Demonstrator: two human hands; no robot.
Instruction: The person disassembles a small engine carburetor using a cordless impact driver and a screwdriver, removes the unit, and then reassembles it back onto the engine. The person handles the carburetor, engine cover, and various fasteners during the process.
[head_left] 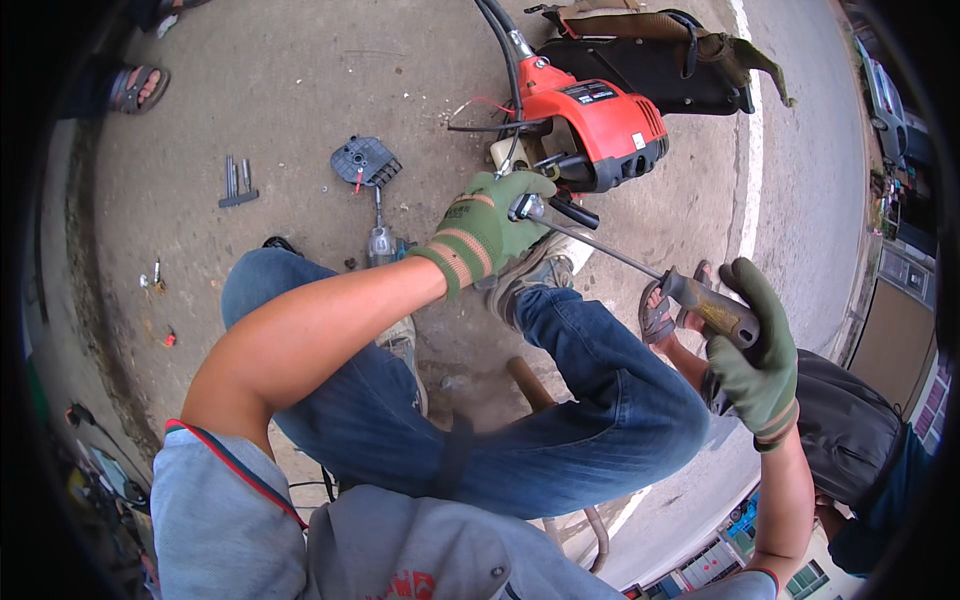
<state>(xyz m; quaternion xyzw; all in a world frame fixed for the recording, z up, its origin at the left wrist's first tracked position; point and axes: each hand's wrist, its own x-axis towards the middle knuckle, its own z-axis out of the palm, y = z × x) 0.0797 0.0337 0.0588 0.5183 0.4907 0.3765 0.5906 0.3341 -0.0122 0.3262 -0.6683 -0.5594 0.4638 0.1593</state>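
My gloved left hand (497, 222) is closed around a small metal part (527, 208) at the lower side of the red-and-black engine unit (590, 135). A long screwdriver (712, 306) reaches from that part down to the right, its tip hidden there. My gloved right hand (760, 360) is open around the handle's end, thumb and fingers apart, touching or very near it. Black cables and a thin red wire run beside the engine. A dark plastic plate (362, 160) lies left of the engine, with a silver power tool (380, 245) below it.
A black harness pad with brown straps (650, 75) lies behind the engine. Small tools (238, 197) lie on the pavement at left. Another person's sandalled feet (135, 90) are upper left; another sandalled person (655, 315) is at right, beside a road with a parked car (880, 105).
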